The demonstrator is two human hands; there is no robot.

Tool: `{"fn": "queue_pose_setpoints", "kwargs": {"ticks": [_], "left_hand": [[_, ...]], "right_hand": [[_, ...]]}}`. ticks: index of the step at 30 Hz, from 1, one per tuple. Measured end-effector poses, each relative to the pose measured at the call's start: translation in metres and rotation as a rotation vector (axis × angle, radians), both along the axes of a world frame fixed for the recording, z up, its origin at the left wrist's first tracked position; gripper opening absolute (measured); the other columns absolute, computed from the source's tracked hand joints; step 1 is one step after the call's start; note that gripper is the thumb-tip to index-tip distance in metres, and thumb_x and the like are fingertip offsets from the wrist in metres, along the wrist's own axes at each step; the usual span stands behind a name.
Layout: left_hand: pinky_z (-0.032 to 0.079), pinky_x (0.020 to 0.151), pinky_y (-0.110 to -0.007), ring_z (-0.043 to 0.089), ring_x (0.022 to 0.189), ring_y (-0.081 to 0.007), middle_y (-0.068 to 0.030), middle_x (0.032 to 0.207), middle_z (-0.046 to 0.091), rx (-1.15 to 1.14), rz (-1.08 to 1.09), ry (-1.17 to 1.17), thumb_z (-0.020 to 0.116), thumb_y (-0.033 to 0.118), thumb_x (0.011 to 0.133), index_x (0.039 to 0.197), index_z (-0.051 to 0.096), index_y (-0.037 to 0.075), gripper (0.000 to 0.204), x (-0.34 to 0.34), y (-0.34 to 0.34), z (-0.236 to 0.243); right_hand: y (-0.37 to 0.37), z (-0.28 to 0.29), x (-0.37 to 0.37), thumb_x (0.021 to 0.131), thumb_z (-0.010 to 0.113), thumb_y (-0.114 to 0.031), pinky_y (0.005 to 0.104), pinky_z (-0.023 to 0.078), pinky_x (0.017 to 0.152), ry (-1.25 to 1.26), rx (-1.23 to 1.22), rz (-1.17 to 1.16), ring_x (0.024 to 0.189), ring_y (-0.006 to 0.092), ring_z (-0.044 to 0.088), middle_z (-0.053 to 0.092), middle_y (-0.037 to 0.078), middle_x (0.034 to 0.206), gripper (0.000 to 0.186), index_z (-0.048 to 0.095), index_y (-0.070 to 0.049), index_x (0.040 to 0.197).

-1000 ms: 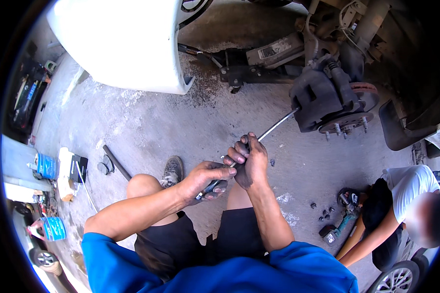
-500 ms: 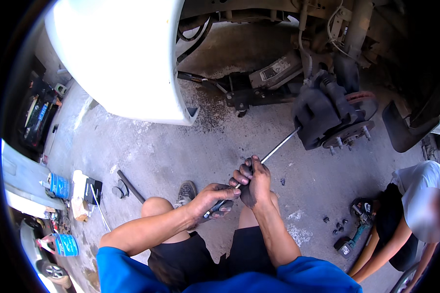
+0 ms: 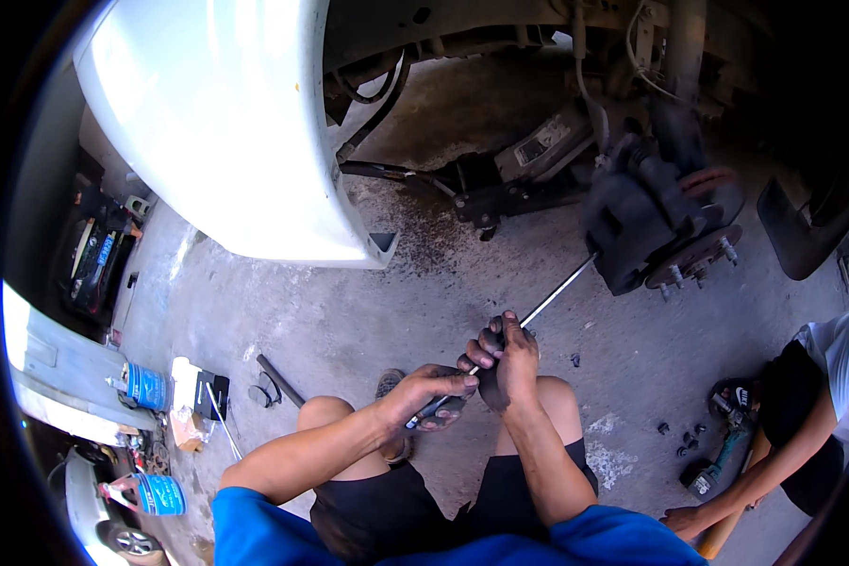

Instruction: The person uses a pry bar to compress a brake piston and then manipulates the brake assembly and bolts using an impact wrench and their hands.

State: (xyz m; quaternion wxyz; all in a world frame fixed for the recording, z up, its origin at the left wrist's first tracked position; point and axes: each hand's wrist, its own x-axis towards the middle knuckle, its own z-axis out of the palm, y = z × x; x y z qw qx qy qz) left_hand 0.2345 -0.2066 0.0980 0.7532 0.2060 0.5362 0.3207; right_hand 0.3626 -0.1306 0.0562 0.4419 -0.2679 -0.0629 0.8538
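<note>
A long slim metal bar (image 3: 558, 295) runs diagonally through both my hands, its far tip against the lower left side of a dark brake caliper (image 3: 623, 222). My right hand (image 3: 507, 366) is wrapped round the middle of the bar. Closer to me, my left hand (image 3: 434, 396) grips its near end, fingers curled. Both hands are blackened with grime. The caliper sits over a brake disc (image 3: 693, 259) with bare wheel studs. The shape of the bar's tip is hidden at the caliper.
Above left hangs a white vehicle body panel (image 3: 217, 132). A floor jack (image 3: 528, 174) lies beyond it. Blue buckets (image 3: 146, 385) and a dark pipe (image 3: 279, 379) are left. Right, a cordless power tool (image 3: 712, 462) lies near dark nuts (image 3: 693, 440) and another person's arm (image 3: 774, 472).
The whole view has shifted, so most things appear farther right and lower. Both hands stay closed on the bar, its tip still at the caliper. The other person's hand has come into view, reaching low.
</note>
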Motion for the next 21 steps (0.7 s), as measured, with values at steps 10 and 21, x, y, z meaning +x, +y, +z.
{"fn": "queue_pose_setpoints", "kwargs": {"ticks": [10, 21], "left_hand": [[0.024, 0.035, -0.022, 0.039, 0.041, -0.0073, 0.0009, 0.054, 0.041, -0.009, -0.02, -0.024, 0.063, 0.031, 0.092, 0.084, 0.051, 0.004, 0.031, -0.0042, 0.0026, 0.0005], [0.025, 0.034, -0.022, 0.039, 0.041, -0.0074, -0.0011, 0.056, 0.044, -0.012, -0.043, 0.016, 0.063, 0.031, 0.093, 0.085, 0.052, 0.003, 0.031, -0.0039, 0.0052, 0.0023]], "right_hand": [[-0.0003, -0.0088, -0.0026, 0.103, 0.043, -0.033, 0.0381, 0.042, 0.055, 0.055, 0.01, -0.015, 0.051, 0.0141, 0.035, 0.031, -0.002, 0.058, 0.03, 0.044, -0.01, 0.083], [-0.0025, -0.0058, -0.0025, 0.103, 0.043, -0.034, 0.0365, 0.039, 0.056, 0.067, 0.007, -0.019, 0.052, 0.0133, 0.033, 0.029, -0.002, 0.058, 0.03, 0.044, -0.011, 0.084]]}}
